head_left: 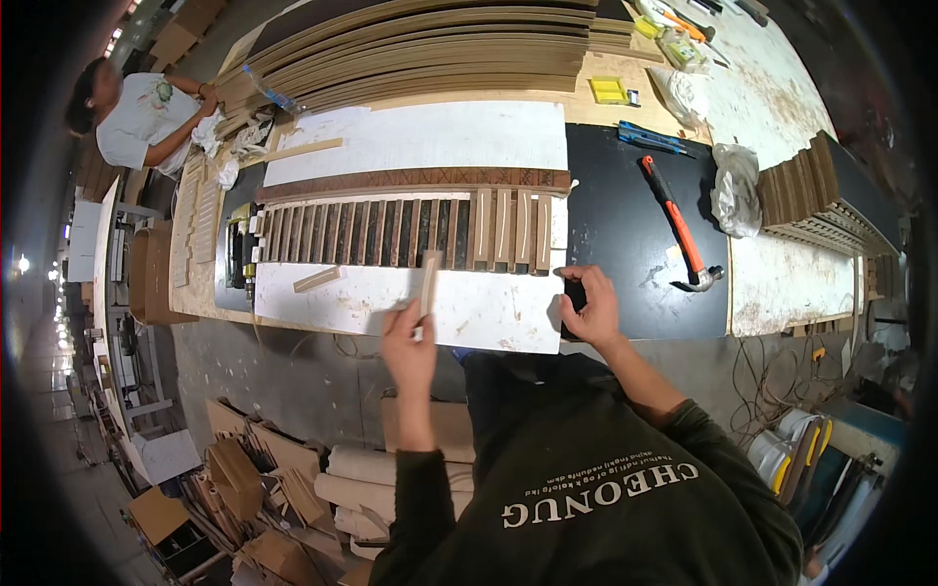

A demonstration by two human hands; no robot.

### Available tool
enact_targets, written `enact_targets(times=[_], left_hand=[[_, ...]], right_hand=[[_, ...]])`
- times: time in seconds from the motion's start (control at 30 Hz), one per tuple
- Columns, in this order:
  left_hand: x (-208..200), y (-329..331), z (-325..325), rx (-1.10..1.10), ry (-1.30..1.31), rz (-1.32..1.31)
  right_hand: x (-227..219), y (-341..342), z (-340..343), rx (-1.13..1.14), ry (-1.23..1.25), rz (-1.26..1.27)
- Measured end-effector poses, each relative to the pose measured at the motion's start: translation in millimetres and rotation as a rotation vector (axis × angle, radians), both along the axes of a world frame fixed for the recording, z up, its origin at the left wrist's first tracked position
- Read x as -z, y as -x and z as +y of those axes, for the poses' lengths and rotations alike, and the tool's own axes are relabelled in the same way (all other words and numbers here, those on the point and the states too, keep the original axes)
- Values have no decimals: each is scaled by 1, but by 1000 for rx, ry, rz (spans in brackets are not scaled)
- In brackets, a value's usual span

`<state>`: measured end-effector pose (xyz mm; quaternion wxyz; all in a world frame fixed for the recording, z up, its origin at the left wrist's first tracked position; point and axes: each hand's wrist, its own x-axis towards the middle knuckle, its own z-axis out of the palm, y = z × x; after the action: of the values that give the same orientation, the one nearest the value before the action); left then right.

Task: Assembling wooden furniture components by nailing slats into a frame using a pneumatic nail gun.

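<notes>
My left hand [408, 342] is closed on a short flat wooden strip [429, 278], which points away from me toward the near edge of a long slotted rack [342, 234]. At the rack's right end several wooden strips [524, 232] lie in a row, with pale wavy lines along their tops that look like glue. My right hand [592, 305] is by the right edge of the white board [498, 317], thumb and fingers apart, holding nothing that I can see. Another small strip [317, 279] lies on the board left of my left hand.
A hammer [674, 220] with an orange and black handle lies on the black panel [625, 254], near blue cutters [653, 139]. Stacked boards [440, 49] line the back; more stand at right [821, 190]. A person [147, 122] is at the far left.
</notes>
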<state>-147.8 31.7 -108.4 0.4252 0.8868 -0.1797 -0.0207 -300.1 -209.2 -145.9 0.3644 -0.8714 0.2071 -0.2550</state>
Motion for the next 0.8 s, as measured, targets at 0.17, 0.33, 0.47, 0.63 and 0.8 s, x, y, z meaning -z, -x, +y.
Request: enact_targets(times=[0.17,0.33,0.47,0.63,0.8], left_hand=[[26,15,-34,-7,21,-13],[23,11,-42,74,-65,-113],[29,0,-53,56,-40,-135],[41,-22,-81,23,-161,-422],[34,-49,-79,43,-137,-434]], right_hand=[[2,0,-2,-14,-21,-5],[-2,0,-2,-18,-30,-14],[-1,-2,-1,-16,-18,-18],[4,-5,1,-18,-59,-40],[6,0,-4,4,-37,-37]])
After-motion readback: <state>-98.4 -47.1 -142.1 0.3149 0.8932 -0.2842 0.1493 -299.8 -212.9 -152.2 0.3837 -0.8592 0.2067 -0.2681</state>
